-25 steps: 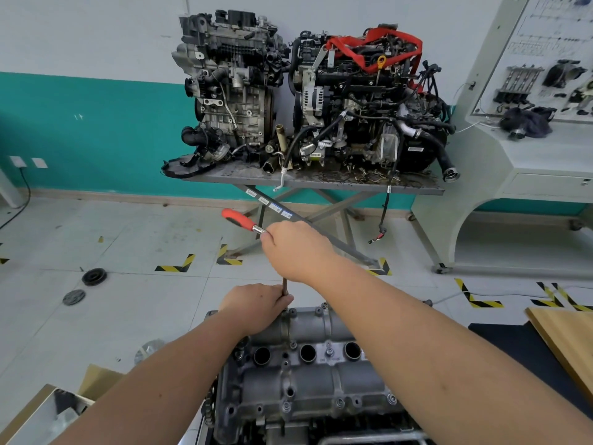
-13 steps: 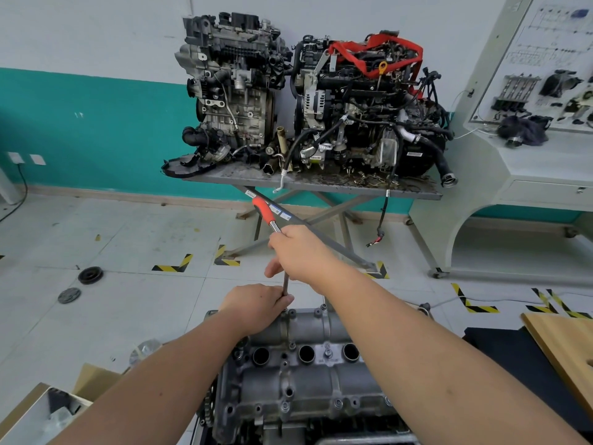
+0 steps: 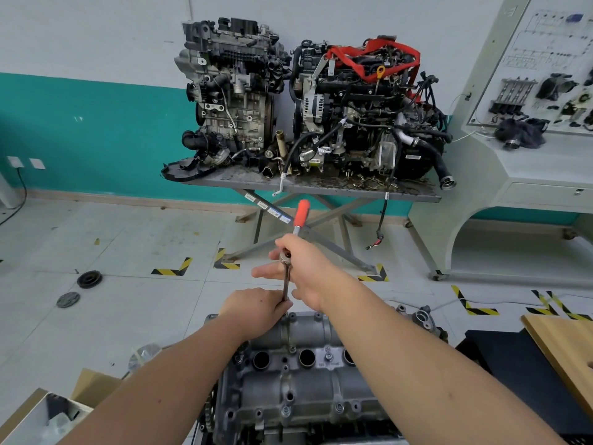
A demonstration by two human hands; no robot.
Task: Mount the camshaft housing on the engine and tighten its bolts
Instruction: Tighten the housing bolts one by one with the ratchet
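The grey camshaft housing (image 3: 288,387) lies on the engine at the bottom centre, with round plug holes and several bolts along its edges. A ratchet wrench with a red handle (image 3: 301,214) stands over the housing's far edge on a long extension bar (image 3: 285,285). My right hand (image 3: 308,268) grips the ratchet at its head, some fingers spread out to the left. My left hand (image 3: 256,308) is closed around the bottom of the extension bar, just above the housing's far left corner. The bolt under the bar is hidden by my left hand.
Two engines (image 3: 308,104) sit on a metal scissor table (image 3: 417,195) by the far wall. A grey training console (image 3: 519,175) stands at the right. Wooden board (image 3: 568,354) at right, cardboard box (image 3: 38,415) at lower left, two round discs (image 3: 89,279) on the floor.
The red handle has swung clockwise, from pointing left to pointing almost straight away from me. My right hand turned with it. My left hand has stayed on the extension bar.
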